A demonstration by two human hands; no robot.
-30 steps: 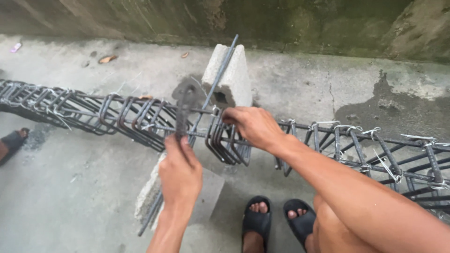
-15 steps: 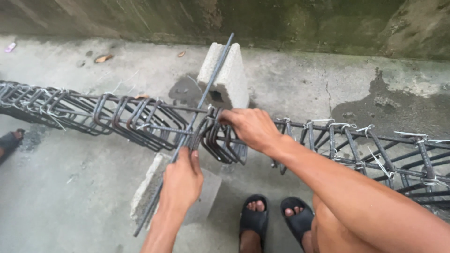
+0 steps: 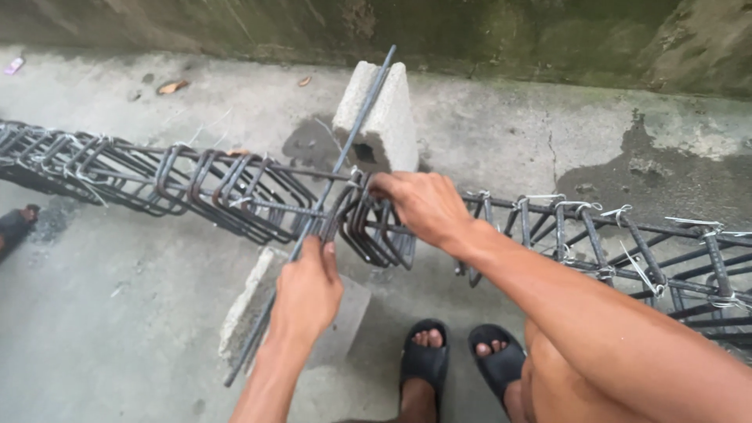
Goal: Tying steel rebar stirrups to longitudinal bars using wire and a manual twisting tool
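Note:
A long rebar cage (image 3: 196, 188) of steel stirrups tied with wire lies across two concrete blocks. A loose straight steel rod (image 3: 356, 129) slants over it, from the far block down toward me. My left hand (image 3: 307, 290) is closed around the lower part of that rod, just below the cage. My right hand (image 3: 423, 205) grips a bunch of loose stirrups (image 3: 376, 231) at the cage's middle, beside the rod.
The far concrete block (image 3: 380, 117) stands upright near a mossy wall; the near block (image 3: 258, 305) lies under the cage. My feet in black sandals (image 3: 462, 364) rest on the wet concrete floor. Another dark sandal (image 3: 16, 227) shows at the left edge.
My left hand has slid down the rod and lowered, and the dark tool-like shape above it is gone. The right hand stays on the stirrups.

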